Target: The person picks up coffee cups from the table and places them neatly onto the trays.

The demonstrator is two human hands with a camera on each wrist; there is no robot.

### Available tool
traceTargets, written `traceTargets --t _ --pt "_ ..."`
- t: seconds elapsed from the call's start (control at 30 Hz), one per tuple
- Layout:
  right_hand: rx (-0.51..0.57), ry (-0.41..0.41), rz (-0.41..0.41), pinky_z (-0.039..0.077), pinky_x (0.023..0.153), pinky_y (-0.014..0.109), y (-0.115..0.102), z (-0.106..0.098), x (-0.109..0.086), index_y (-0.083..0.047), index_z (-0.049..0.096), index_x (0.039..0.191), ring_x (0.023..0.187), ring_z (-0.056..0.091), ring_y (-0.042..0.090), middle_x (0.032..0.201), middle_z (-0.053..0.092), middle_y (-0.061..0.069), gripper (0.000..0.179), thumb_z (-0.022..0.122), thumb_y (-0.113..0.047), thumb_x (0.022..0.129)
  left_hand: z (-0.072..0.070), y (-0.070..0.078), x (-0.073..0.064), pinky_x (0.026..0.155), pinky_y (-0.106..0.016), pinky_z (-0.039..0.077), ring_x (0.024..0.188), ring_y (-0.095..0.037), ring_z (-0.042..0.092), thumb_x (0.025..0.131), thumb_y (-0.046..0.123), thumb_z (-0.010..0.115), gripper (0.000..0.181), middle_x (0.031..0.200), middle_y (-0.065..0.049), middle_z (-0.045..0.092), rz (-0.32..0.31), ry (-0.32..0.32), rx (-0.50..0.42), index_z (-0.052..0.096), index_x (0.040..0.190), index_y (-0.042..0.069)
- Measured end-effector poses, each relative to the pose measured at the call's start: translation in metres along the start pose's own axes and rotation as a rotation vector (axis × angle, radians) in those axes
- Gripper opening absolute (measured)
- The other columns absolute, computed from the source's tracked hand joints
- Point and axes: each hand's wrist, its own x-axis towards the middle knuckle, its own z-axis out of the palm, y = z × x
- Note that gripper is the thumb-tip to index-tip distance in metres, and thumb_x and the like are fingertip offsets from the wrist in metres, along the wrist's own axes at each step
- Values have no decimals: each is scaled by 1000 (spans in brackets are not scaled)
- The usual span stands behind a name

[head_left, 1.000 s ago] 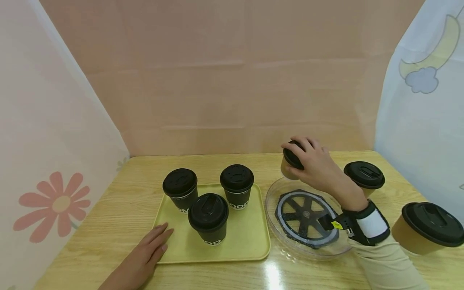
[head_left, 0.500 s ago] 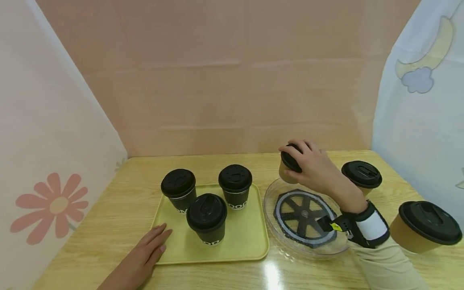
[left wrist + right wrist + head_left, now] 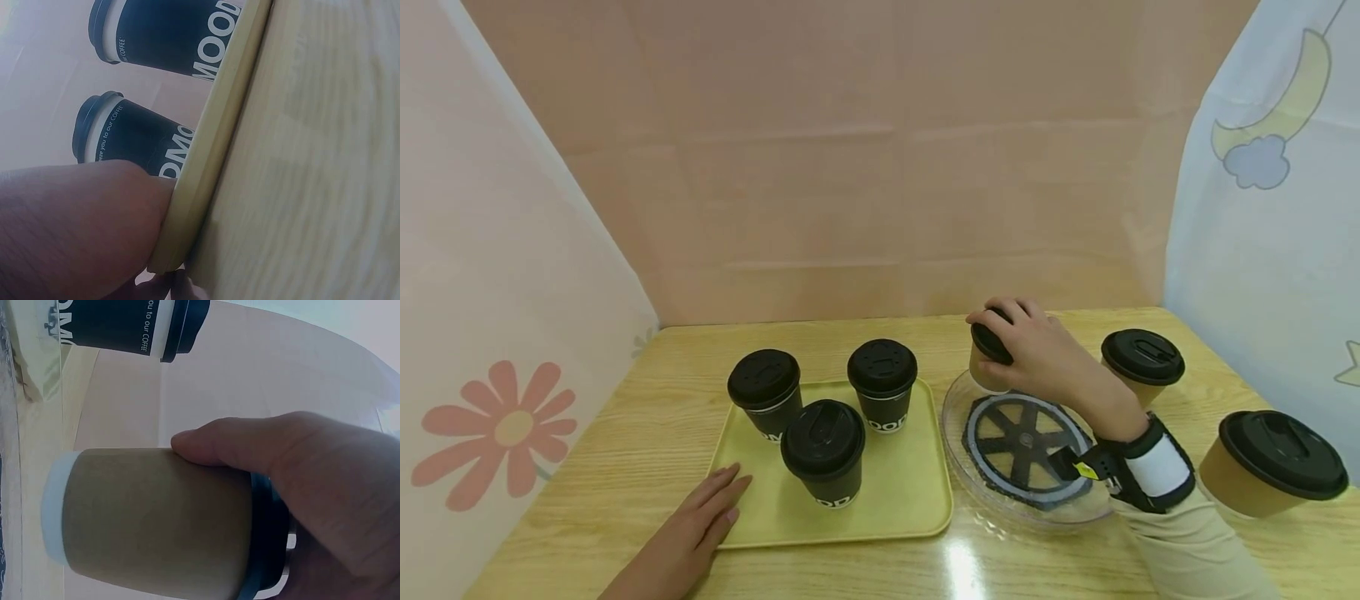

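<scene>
My right hand [image 3: 1026, 346] grips a brown paper coffee cup [image 3: 156, 519] by its black lid and upper side. In the head view that cup is over the far left rim of a round clear plastic dish [image 3: 951, 442], its white base facing down. On the left, my left hand [image 3: 700, 521] rests with fairly straight fingers on the left rim of a yellow tray [image 3: 910, 512]. Three black lidded coffee cups stand on this tray: a back left one [image 3: 767, 392], a back right one [image 3: 883, 383] and a front one [image 3: 823, 454].
Inside the dish shows a dark spoked wheel pattern with a pale ring [image 3: 1026, 446]. Two more brown cups with black lids stand at the right, one farther back [image 3: 1142, 358] and one nearer [image 3: 1270, 462]. A pinkish cloth backdrop [image 3: 880, 167] rises behind the wooden table [image 3: 602, 450].
My right hand has lowered the brown cup and brought it slightly left, toward the dish. The left hand stays at the tray's rim. The head view has shifted slightly.
</scene>
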Motion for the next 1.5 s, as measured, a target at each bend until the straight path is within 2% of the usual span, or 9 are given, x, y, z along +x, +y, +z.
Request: traceTargets --t 0.43,0.57,0.73,0.8,0.83,0.97,1.23,1.33,1.5 --pt "15 -61 35 51 75 62 -1 0 -2 -14 56 128 118 48 42 130 51 16 52 78 -23 82 -6 2 4 99 -55 46 133 -36 48 98 17 57 39 146 -9 50 -14 -39 -36 56 137 15" --pt "21 -92 46 51 73 61 -2 0 -2 -14 56 129 117 48 43 131 51 17 52 78 -22 82 -6 1 5 101 -43 47 133 -32 48 98 20 57 39 146 -6 50 -20 -35 -23 57 137 17" --pt "24 -111 55 51 72 58 -2 1 0 -15 58 127 117 48 42 130 52 16 50 78 -21 81 -5 0 5 101 -44 47 132 -33 48 99 21 57 39 146 -7 49 -15 -25 -27 56 138 18" --pt "23 -112 51 52 72 58 -2 3 0 -16 58 126 117 49 42 129 53 15 49 78 -22 81 -4 -1 4 103 -36 47 131 -33 49 98 19 58 39 146 -8 50 -5 -9 -33 57 137 17" --pt "24 -114 49 52 72 58 -2 4 1 -16 58 125 117 49 42 128 53 15 49 78 -23 81 -3 -1 4 104 -27 44 131 -32 48 97 19 59 39 145 -7 51 -5 0 -30 57 137 17" --pt "36 -139 54 51 75 61 -2 8 0 -16 58 125 119 48 43 129 53 15 48 77 -23 82 1 -3 2 101 2 21 129 -31 48 96 17 61 39 144 -6 53 6 28 -34 59 135 17" --pt "56 -187 89 50 79 61 -2 14 0 -18 57 126 118 48 41 129 52 13 48 76 -24 82 4 -5 0 100 4 15 127 -32 47 96 17 61 38 143 -7 54 6 35 -33 60 134 16" --pt "60 -205 98 49 79 61 -3 17 0 -19 57 126 120 47 40 129 52 12 49 76 -25 81 6 -6 -1 100 6 12 131 -22 43 96 16 61 39 143 -7 53 16 43 -48 59 134 16" --pt "63 -217 120 47 79 62 -4 20 0 -20 57 124 121 45 39 128 52 11 51 78 -25 78 10 -8 -1 100 7 9 136 16 22 94 13 63 40 141 -8 55 50 70 -63 60 133 15"
